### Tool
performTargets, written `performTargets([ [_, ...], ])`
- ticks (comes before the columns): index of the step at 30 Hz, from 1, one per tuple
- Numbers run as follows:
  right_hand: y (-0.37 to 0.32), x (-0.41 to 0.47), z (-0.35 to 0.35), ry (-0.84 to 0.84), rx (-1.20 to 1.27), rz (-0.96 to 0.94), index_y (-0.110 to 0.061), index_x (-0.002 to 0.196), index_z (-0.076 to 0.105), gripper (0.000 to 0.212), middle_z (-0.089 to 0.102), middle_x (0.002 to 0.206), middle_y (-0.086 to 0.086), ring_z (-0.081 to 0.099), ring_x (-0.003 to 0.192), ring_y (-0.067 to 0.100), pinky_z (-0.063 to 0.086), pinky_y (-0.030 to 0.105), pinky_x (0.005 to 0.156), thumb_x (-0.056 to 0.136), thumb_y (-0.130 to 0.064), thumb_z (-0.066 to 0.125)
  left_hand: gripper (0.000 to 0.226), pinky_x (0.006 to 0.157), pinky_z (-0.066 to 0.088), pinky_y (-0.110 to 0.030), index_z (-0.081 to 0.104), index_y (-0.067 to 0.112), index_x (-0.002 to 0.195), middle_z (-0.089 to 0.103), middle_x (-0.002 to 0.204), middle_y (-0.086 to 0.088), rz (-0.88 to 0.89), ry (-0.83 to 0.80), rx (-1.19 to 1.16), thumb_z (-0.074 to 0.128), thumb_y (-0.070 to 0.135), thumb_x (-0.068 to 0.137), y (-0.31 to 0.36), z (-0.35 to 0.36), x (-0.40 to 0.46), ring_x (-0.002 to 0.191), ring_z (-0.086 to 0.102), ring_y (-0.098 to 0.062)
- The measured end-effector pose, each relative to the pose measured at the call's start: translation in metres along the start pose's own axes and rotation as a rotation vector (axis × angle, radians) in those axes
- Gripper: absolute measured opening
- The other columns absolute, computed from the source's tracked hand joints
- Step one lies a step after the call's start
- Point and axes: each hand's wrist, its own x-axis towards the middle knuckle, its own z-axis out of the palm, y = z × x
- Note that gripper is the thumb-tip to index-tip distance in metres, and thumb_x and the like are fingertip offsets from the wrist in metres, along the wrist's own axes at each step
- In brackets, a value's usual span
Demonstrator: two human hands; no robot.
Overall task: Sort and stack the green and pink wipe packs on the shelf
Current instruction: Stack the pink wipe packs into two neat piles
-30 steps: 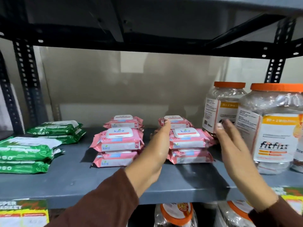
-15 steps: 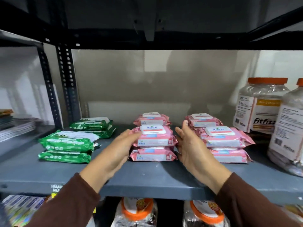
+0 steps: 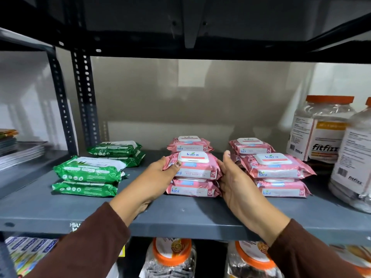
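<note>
A stack of two pink wipe packs (image 3: 197, 169) stands mid-shelf, front row. My left hand (image 3: 160, 177) grips its left end, thumb on the top pack. My right hand (image 3: 233, 181) presses flat against its right end. Behind it lies another pink pack (image 3: 189, 144). To the right is a second pink stack (image 3: 278, 171) with one more pink pack (image 3: 251, 146) behind it. Two green stacks sit on the left: a front one (image 3: 88, 175) and a rear one (image 3: 116, 149).
The grey shelf (image 3: 180, 215) has large orange-lidded jars (image 3: 319, 129) at the right edge. A perforated upright post (image 3: 84, 97) stands at the back left, with stacked booklets (image 3: 18, 151) beyond it. More jars (image 3: 170, 257) sit on the level below.
The view shifted left. Both hands left the right pink stack and came onto the middle pink stack, the left hand closing on its left end and the right hand on its right end.
</note>
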Motion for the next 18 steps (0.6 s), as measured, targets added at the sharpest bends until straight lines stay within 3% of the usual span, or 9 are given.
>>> performTargets([
  [3, 0.0031, -0.0025, 0.0011, -0.006, -0.048, -0.028, -0.025, 0.116, 0.069, 0.051, 0.075, 0.116, -0.004, 0.07, 0.108, 0.01, 0.047, 0.03, 0.094, 0.1, -0.053, 0.03, 0.065, 0.102, 0.039, -0.025, 0.023, 0.009, 0.148, 0.034, 0.148, 0.008, -0.022, 0.014, -0.023, 0.054, 0.029, 0.094, 0.0002, -0.0019, 0.0006, 0.113, 0.047, -0.003],
  [5, 0.0033, -0.0049, 0.0049, 0.002, -0.073, -0.045, -0.027, 0.115, 0.07, 0.05, 0.074, 0.119, -0.007, 0.068, 0.112, 0.008, 0.045, 0.03, 0.098, 0.1, -0.053, 0.03, 0.065, 0.104, 0.041, -0.036, 0.024, 0.009, 0.147, 0.037, 0.147, 0.004, -0.016, 0.029, -0.042, 0.055, 0.028, 0.094, 0.0018, -0.0019, 0.0002, 0.115, 0.05, -0.01],
  [7, 0.0047, -0.0056, 0.005, 0.006, -0.099, -0.06, -0.029, 0.117, 0.069, 0.05, 0.073, 0.12, -0.009, 0.066, 0.114, 0.006, 0.044, 0.029, 0.1, 0.1, -0.054, 0.03, 0.062, 0.101, 0.044, -0.035, 0.027, 0.009, 0.147, 0.046, 0.135, 0.011, -0.008, 0.041, -0.035, 0.055, 0.028, 0.094, 0.0021, -0.0014, 0.0005, 0.11, 0.055, -0.012],
  [10, 0.0042, -0.006, 0.0042, 0.002, -0.129, -0.068, -0.029, 0.11, 0.071, 0.049, 0.075, 0.113, -0.012, 0.069, 0.107, 0.003, 0.049, 0.02, 0.088, 0.1, -0.053, 0.029, 0.06, 0.096, 0.048, -0.039, 0.032, 0.01, 0.145, 0.059, 0.106, 0.016, -0.002, 0.038, -0.044, 0.057, 0.027, 0.094, -0.0028, -0.003, -0.0009, 0.1, 0.065, -0.016],
  [14, 0.0032, -0.0032, 0.0024, 0.009, -0.16, -0.057, -0.03, 0.116, 0.07, 0.051, 0.073, 0.12, -0.01, 0.067, 0.113, 0.007, 0.043, 0.031, 0.101, 0.098, -0.057, 0.031, 0.053, 0.093, 0.05, -0.034, 0.04, 0.015, 0.141, 0.062, 0.097, 0.022, 0.008, 0.034, 0.0, 0.059, 0.027, 0.093, -0.0053, -0.0028, -0.0024, 0.092, 0.066, -0.01],
  [16, 0.0035, -0.0024, 0.0028, 0.032, -0.172, -0.039, -0.029, 0.117, 0.07, 0.05, 0.074, 0.119, -0.01, 0.067, 0.112, 0.007, 0.043, 0.033, 0.104, 0.098, -0.057, 0.032, 0.038, 0.089, 0.053, -0.032, 0.055, 0.018, 0.13, 0.07, 0.1, 0.014, -0.001, 0.013, 0.013, 0.058, 0.027, 0.093, -0.0064, -0.0032, -0.0029, 0.09, 0.07, -0.011],
  [18, 0.0026, -0.0023, 0.003, 0.067, -0.193, -0.016, -0.028, 0.12, 0.068, 0.051, 0.073, 0.12, -0.008, 0.068, 0.112, 0.008, 0.042, 0.036, 0.107, 0.098, -0.057, 0.032, 0.013, 0.076, 0.055, -0.02, 0.064, 0.026, 0.104, 0.071, 0.098, 0.012, -0.007, 0.0, 0.033, 0.057, 0.026, 0.094, -0.0047, -0.0025, -0.0051, 0.084, 0.07, -0.006],
])
